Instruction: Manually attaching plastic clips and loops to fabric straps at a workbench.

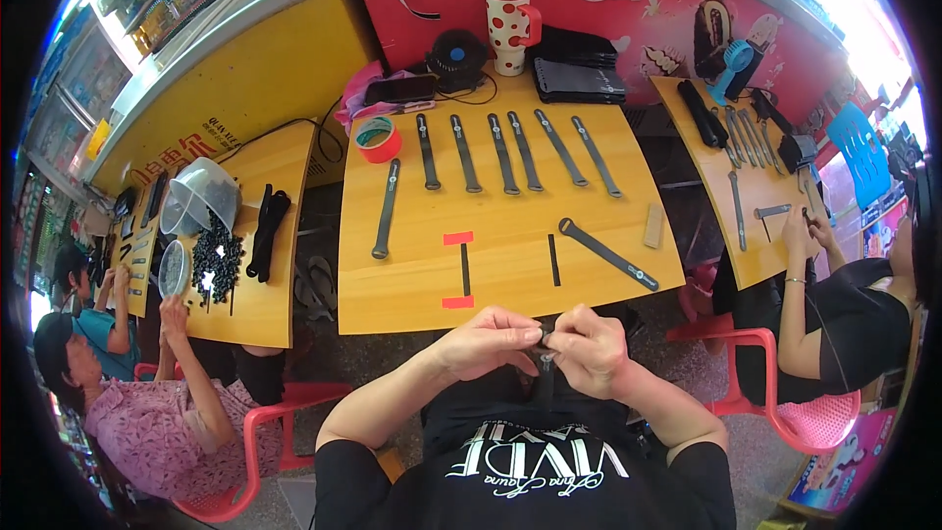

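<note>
Both my hands are held together just off the near edge of the wooden table (412,285), over my lap. My left hand (488,340) and my right hand (587,349) pinch a dark strap (546,342) between them; its lower part hangs down toward my black shirt. On the table lie several more dark straps in a row (505,152), one strap at the left (386,208), one angled at the right (608,254), and two short black strips (465,268) (553,259). Red tape marks (457,238) (457,302) sit beside the left strip.
A red tape roll (378,137), a phone (400,89), a small black fan (456,56), a spotted cup (508,25) and stacked black material (577,69) stand at the table's far side. People work at side tables to the left (235,236) and right (726,177), seated on red chairs (785,402).
</note>
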Tool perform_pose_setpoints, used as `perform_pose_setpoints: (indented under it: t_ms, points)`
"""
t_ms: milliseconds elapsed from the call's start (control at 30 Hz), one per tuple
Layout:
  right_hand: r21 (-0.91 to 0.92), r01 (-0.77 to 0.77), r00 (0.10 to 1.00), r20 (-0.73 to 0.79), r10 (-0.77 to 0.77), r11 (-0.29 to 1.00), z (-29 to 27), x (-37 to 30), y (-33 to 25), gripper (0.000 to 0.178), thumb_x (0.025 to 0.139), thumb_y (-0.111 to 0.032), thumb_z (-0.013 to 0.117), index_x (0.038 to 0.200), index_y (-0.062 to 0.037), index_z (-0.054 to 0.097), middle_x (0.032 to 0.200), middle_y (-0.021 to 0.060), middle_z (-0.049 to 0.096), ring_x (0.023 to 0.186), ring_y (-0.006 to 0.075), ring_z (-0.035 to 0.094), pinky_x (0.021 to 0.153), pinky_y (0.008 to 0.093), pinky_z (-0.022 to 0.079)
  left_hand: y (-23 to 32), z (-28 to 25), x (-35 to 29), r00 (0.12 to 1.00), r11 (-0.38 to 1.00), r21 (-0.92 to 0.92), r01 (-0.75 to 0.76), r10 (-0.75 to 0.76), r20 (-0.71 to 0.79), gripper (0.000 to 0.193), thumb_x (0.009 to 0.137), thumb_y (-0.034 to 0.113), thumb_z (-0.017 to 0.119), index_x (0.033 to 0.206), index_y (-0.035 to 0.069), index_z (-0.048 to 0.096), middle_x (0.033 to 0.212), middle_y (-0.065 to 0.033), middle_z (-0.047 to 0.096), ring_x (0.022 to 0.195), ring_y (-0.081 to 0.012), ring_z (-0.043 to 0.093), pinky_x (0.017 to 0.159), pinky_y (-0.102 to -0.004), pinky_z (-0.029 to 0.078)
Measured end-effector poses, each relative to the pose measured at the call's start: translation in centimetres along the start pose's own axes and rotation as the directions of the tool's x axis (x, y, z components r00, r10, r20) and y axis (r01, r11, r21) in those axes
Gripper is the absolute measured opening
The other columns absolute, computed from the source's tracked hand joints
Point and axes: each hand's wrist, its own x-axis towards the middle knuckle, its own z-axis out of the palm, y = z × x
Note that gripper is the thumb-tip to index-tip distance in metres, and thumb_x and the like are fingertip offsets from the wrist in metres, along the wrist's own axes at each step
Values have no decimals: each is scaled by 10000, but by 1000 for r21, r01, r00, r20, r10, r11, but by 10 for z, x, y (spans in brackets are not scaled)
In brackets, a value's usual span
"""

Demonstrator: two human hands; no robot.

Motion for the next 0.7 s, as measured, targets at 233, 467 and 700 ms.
perform_pose_setpoints:
  t_ms: [233,467,700]
  points:
    - [-33,165,985,-43,-166,986,5,-1,1,172,655,64,663,821,31,632,934,162,676,705,255,682,556,314,539,-17,4,0,984,995,-73,-64,51,-170,171,964,154,581,962,27,695,866,-43,690,738,-120,660,647,-271,554]
    - [360,80,997,-28,-75,930,17,-2,-21,209,637,139,623,812,24,625,903,166,686,635,250,672,550,321,553,-14,-4,0,553,789,213,-577,569,-608,172,939,92,560,794,42,638,694,-38,632,513,-92,567,430,-244,464]
    - [915,138,987,-94,-132,380,-53,-29,-36,94,818,16,672,887,49,618,795,198,679,615,289,658,483,362,503,77,-179,-151,-188,332,345,-878,423,-886,101,959,81,505,879,48,556,747,-36,575,624,-132,560,533,-269,474]
